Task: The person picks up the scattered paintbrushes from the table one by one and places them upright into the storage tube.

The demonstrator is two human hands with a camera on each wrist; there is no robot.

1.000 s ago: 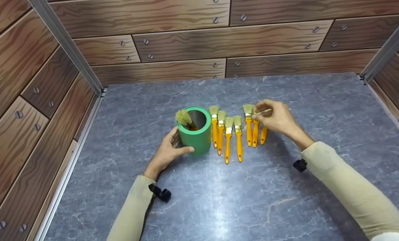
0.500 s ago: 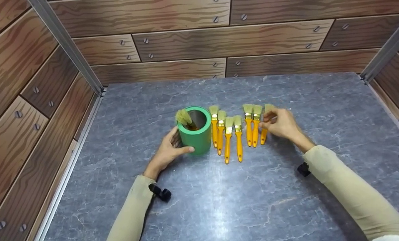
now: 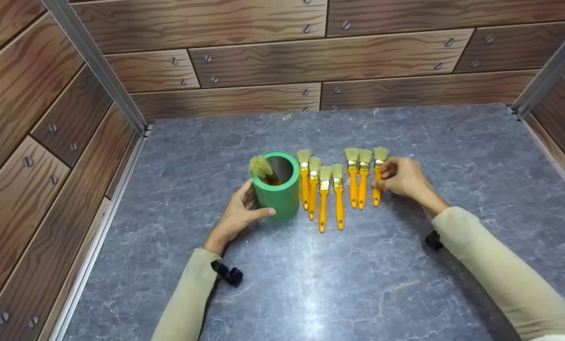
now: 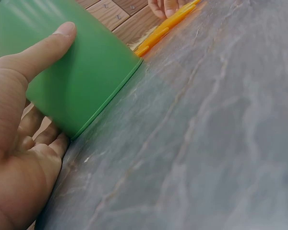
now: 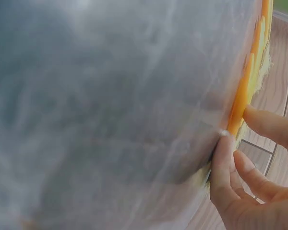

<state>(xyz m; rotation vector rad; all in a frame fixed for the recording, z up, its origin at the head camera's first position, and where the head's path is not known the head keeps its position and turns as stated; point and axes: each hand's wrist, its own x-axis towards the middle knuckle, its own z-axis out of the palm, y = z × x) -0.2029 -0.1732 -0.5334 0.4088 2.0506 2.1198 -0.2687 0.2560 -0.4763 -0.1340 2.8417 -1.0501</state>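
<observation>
In the head view a green can (image 3: 278, 201) stands upright on the table, with a bristle-up paintbrush (image 3: 261, 166) leaning inside it. My left hand (image 3: 237, 210) holds the can's side, thumb in front and fingers curled behind; the left wrist view shows the thumb (image 4: 50, 45) along the green wall. On the right, my right hand (image 3: 405, 179) pinches the orange handle of the rightmost paintbrush (image 3: 381, 155), which lies on the table, bristles away from me. In the right wrist view the thumb (image 5: 269, 123) touches the handle from one side and a finger from the other.
Between can and right hand lie several more paintbrushes: a group beside the can, including one paintbrush (image 3: 323, 203), and a pair with another paintbrush (image 3: 353, 182) nearer the right hand. Wood-patterned walls (image 3: 263, 66) enclose the grey marbled table (image 3: 310, 284) at the back and sides.
My right hand has moved right and slightly toward me, uncovering the bristles of the right-hand brushes. The rightmost brush has shifted slightly right. The left hand and can stay put.
</observation>
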